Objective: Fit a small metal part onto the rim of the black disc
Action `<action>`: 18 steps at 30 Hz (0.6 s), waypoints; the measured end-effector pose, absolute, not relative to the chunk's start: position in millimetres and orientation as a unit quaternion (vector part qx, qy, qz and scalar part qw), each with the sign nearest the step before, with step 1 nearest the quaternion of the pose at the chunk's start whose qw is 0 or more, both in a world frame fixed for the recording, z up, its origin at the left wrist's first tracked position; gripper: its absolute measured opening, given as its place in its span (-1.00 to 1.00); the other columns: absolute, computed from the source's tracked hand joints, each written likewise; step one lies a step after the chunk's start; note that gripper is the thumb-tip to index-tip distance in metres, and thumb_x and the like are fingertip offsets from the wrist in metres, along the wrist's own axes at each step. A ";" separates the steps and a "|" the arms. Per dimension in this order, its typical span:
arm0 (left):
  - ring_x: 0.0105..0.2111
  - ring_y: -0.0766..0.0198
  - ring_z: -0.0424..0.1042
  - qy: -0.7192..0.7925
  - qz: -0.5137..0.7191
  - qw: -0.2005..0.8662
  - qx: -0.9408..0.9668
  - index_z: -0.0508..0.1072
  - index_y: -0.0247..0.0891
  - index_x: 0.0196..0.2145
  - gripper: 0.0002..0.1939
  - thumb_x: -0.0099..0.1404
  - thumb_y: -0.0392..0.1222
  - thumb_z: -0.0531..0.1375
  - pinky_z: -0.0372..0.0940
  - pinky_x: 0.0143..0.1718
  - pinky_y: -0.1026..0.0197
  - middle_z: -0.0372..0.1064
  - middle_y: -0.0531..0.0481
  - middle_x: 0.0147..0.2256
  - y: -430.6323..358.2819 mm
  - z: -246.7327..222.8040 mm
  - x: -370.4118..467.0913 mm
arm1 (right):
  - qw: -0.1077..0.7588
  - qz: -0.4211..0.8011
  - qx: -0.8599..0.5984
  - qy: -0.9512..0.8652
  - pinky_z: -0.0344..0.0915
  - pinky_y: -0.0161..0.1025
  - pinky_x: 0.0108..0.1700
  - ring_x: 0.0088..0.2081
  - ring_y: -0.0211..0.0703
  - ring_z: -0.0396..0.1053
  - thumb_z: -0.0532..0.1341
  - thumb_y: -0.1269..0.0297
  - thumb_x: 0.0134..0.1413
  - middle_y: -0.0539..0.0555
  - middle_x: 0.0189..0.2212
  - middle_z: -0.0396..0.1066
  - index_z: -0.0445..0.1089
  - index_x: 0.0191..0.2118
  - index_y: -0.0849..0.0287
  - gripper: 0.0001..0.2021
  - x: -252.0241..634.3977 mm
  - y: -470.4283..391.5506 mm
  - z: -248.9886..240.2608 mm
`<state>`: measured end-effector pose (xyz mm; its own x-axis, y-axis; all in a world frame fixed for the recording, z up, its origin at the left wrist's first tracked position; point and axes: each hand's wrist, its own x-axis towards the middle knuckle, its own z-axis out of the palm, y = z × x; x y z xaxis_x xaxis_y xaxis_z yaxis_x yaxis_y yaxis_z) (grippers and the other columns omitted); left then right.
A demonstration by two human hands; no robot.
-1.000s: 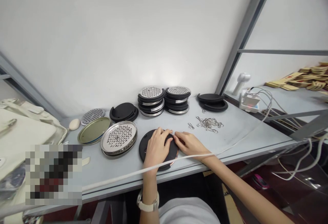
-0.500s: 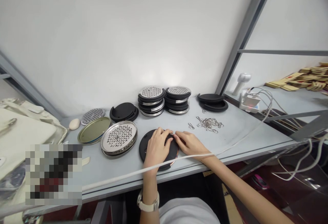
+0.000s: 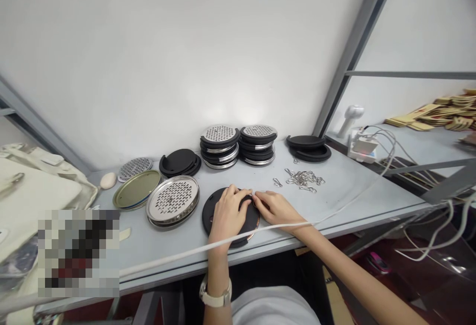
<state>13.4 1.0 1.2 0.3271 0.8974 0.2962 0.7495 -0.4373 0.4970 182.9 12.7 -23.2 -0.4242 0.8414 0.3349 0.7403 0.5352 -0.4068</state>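
The left hand (image 3: pixel 225 212) lies palm down on a black disc (image 3: pixel 211 210) that rests flat on the table (image 3: pixel 345 191), near its front edge. The fingers (image 3: pixel 238 193) are spread and bent over the disc's far right rim, pressing on it rather than closing round it. The right hand (image 3: pixel 277 207) sits just beside the disc on the right, its fingertips (image 3: pixel 256 197) pinched together at the same rim, touching the left fingers; whatever small thing they pinch is too small to make out. A copper-coloured edge shows under the disc at its right side. A watch (image 3: pixel 215 296) is on the left wrist.

A white cable (image 3: pixel 167 260) runs across the front of the table and passes over both forearms. Left of the disc lies a perforated steel tray (image 3: pixel 172 199), and beside that a gold-toned lid (image 3: pixel 136 189). Further back stand two stacks (image 3: pixel 238 146) of black and steel discs with perforated tops, a lower black pile (image 3: pixel 180 162) to their left and another black pile (image 3: pixel 308 148) to their right. A scatter of metal clips (image 3: pixel 303 178) lies between the right hand and that right pile. A cream bag (image 3: pixel 37 186) sits at the far left
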 end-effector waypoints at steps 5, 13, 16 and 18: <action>-0.15 0.23 0.28 0.510 0.273 0.137 0.804 0.39 -0.04 -0.01 -0.71 0.34 -0.21 0.04 0.21 -0.15 0.22 0.26 0.00 -0.24 1.3 1.0 13.5 | 0.253 0.109 -0.477 -0.835 0.12 -0.32 -0.39 -0.49 -0.23 0.31 -0.12 0.27 0.31 0.07 -0.51 0.39 0.34 -0.38 0.21 -0.64 184.2 14.2 -25.2; -0.14 0.23 0.28 0.507 0.273 0.137 0.806 0.38 -0.03 0.00 -0.70 0.35 -0.21 0.04 0.21 -0.17 0.22 0.26 0.00 -0.23 1.2 0.9 12.9 | 0.251 0.110 -0.478 -0.835 0.12 -0.32 -0.38 -0.48 -0.23 0.31 -0.12 0.28 0.31 0.07 -0.51 0.39 0.33 -0.39 0.21 -0.64 184.5 14.2 -25.8; -0.14 0.23 0.28 0.504 0.275 0.137 0.807 0.38 -0.01 0.00 -0.70 0.35 -0.22 0.04 0.21 -0.17 0.22 0.26 0.00 -0.23 0.7 1.5 12.6 | 0.257 0.105 -0.472 -0.837 0.13 -0.32 -0.37 -0.48 -0.23 0.30 -0.12 0.28 0.31 0.07 -0.51 0.39 0.33 -0.38 0.21 -0.65 184.5 13.3 -24.8; -0.15 0.23 0.28 0.504 0.274 0.135 0.808 0.38 -0.01 0.00 -0.70 0.35 -0.22 0.03 0.21 -0.16 0.22 0.25 0.01 -0.24 0.6 2.0 12.7 | 0.258 0.102 -0.470 -0.838 0.13 -0.32 -0.37 -0.48 -0.23 0.29 -0.13 0.27 0.31 0.07 -0.50 0.39 0.33 -0.38 0.21 -0.64 184.4 13.0 -24.1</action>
